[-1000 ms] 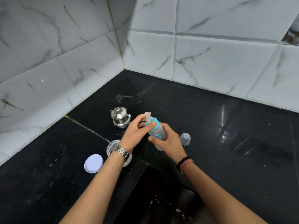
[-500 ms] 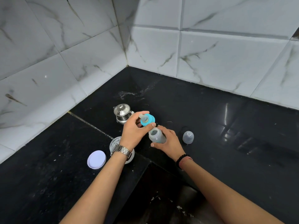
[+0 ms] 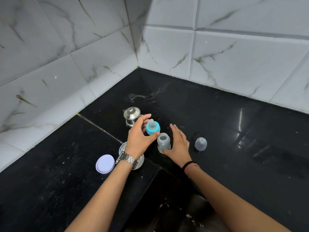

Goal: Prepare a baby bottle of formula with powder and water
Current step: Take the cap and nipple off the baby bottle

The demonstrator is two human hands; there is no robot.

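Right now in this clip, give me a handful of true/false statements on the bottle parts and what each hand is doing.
1. The left hand holds the blue nipple ring off the bottle. True.
2. The bottle stands capped on the counter. False: its mouth is open, the ring is removed.
3. The right hand is beside the bottle, fingers extended. True.
4. The clear dome cap sits on the bottle. False: it rests alone on the counter, right of the right hand.
5. The white lid lies flat on the counter, left of the watch-wearing wrist. True.
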